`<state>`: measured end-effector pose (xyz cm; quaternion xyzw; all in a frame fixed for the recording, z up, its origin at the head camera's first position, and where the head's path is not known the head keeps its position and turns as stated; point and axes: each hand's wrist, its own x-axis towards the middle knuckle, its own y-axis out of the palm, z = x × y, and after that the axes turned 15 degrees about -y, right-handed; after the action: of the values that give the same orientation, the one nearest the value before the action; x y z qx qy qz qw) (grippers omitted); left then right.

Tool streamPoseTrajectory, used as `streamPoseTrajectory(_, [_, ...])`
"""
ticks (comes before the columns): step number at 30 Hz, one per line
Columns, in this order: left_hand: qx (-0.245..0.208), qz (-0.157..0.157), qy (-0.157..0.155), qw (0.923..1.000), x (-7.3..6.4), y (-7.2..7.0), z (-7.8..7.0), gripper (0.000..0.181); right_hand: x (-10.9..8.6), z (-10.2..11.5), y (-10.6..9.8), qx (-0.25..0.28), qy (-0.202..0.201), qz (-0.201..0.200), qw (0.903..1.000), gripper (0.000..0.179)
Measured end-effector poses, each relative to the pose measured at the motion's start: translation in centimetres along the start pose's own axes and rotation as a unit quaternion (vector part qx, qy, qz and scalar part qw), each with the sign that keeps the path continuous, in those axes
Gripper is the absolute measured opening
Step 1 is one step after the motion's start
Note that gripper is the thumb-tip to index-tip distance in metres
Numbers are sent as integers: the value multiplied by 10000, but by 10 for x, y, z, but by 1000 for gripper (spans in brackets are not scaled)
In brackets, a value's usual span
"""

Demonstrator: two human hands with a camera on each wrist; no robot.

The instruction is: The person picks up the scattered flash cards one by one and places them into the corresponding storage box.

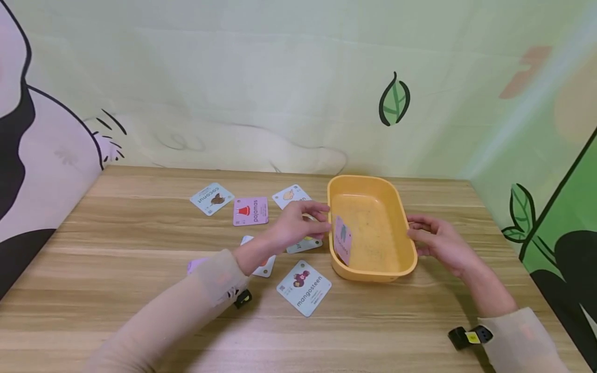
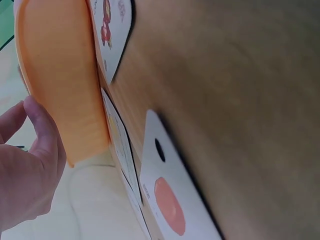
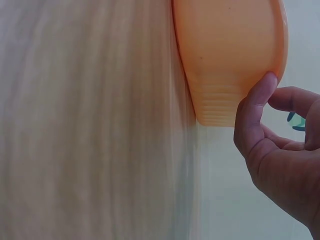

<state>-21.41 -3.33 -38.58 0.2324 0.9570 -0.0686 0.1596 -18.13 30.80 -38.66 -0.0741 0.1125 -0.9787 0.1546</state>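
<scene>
A yellow plastic tub (image 1: 373, 272) is on the right half of the table, held from both sides. My left hand (image 1: 298, 225) grips its left rim with thumb and fingertips, the fingers bent. On the opposite side, my right hand (image 1: 440, 243) holds the right rim; in the right wrist view the thumb (image 3: 260, 95) lies against the outer wall. Inside the tub, a purple card (image 1: 342, 241) leans along the left wall. Just left of the tub lies a mangosteen card (image 1: 308, 292). A fruit card (image 1: 303, 245) is partly hidden under my left hand.
Farther left on the wooden table (image 1: 140, 248) lie a coconut card (image 1: 212, 199) and a purple pajamas card (image 1: 251, 211). Another blue card (image 1: 289, 195) is behind my left hand. My left forearm partly covers two more cards. A printed cloth (image 1: 261, 103) rises behind the table.
</scene>
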Motion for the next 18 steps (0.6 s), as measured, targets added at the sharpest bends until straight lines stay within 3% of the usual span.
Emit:
streamPoseTrajectory(7, [166, -6, 97, 9998, -1, -3, 2, 46, 0, 0, 1, -8, 54, -29, 10000, 56])
streamPoseTrajectory(12, [330, -188, 218, 9990, -3, -10, 2, 42, 0, 0, 1, -19, 44, -18, 10000, 57])
streamPoseTrajectory(18, [1037, -546, 140, 9930, -8, -27, 2, 39, 0, 0, 0, -59, 101, -22, 9999, 58])
